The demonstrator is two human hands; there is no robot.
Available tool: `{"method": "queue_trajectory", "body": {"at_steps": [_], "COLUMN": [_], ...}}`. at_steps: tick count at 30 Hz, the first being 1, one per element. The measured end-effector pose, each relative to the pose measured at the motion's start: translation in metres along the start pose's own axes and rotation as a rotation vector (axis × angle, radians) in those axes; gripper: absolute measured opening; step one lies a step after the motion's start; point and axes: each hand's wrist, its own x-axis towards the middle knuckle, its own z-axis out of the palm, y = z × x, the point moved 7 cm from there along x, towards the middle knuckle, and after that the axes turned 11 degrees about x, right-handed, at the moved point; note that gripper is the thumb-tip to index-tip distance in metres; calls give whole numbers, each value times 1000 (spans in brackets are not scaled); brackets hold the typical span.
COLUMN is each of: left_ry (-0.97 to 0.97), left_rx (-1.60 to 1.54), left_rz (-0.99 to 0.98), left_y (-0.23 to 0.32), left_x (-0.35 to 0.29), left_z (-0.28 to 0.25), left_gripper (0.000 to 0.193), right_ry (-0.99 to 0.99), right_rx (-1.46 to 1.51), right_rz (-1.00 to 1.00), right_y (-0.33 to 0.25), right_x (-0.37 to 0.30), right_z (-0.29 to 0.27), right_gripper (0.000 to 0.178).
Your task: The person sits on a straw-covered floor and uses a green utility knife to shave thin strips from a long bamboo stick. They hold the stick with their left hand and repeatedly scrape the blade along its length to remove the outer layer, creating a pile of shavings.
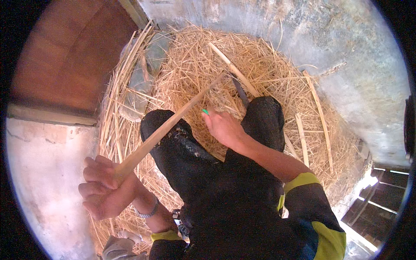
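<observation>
A long, flat strip of pale wood or bamboo [167,125] slants up and to the right across my left knee. My left hand [108,186] is wrapped round its near end, at the lower left. Between my knees, my right hand [225,128] is closed, its fingers curled and partly hidden. A small bright green bit [205,111] shows at its fingertips; I cannot make out what it belongs to. Just beyond that hand, a dark blade [239,92] lies beside my right knee, near the strip's far end. Whether my right hand holds the blade is not visible.
Thin shavings and straw-like strips [195,56] pile up around my legs. Another pale split piece [234,67] lies beyond the blade. Longer strips [318,115] rest at the right. A weathered wall [338,47] curves behind, with a brown panel [65,56] at the left.
</observation>
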Motion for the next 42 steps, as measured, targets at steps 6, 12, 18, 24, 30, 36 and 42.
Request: {"method": "queue_trajectory", "body": {"at_steps": [6,12,18,24,30,36,42], "left_ry": [80,52,147,117,107,123,56], "left_rx": [29,107,85,67,98,91,11], "left_rz": [-13,11,12,2,34,-21,-8], "left_y": [5,6,6,5,9,4,7], "left_x": [2,1,4,5,6,2,3], "left_z": [7,7,13,20,25,18,29], "left_gripper": [39,38,38,36,35,33,33], "right_ry": [-99,-105,-88,-21,-97,-83,30], "right_rx": [146,48,2,113,106,-87,32], "right_rz": [139,-59,60,131,112,43,20], "right_y": [0,-18,24,36,1,68,34], "right_x": [2,1,12,10,16,35,35], "right_z": [8,-7,-4,5,-13,1,-8], "right_gripper": [32,30,30,31,32,30,31]}}
